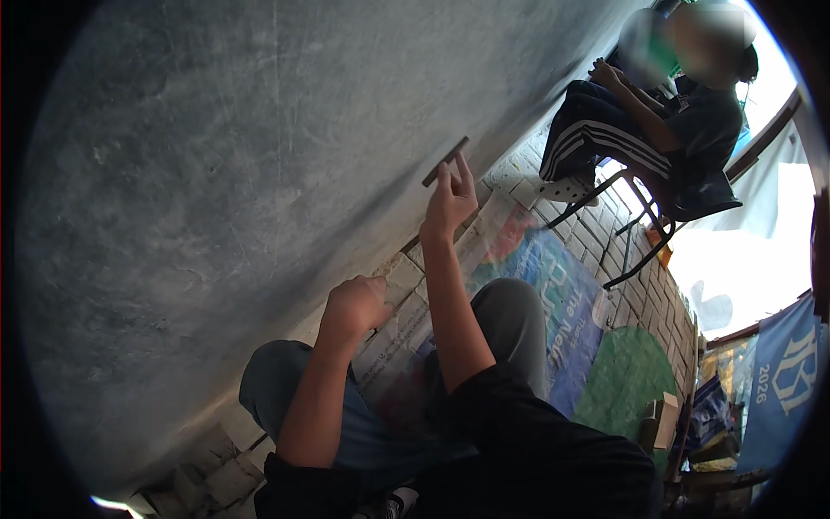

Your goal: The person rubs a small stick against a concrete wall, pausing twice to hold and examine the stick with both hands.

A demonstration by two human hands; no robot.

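Observation:
My right hand (451, 201) is raised beside the grey wall (199, 173), its fingers closed on a thin dark flat strip (446, 162). The strip is tilted, close to the wall; whether it touches the wall is unclear. Lower and to the left, my left hand (356, 304) hangs above my lap near the foot of the wall. Its fingers are curled in, and what they hold, if anything, is hidden.
A printed banner (560, 298) and a green round mat (627, 381) lie on the paved floor (653, 294). At the upper right a person sits on a black chair (705, 201) near the wall. A small box (664, 421) stands at the lower right, near a blue flag (778, 381).

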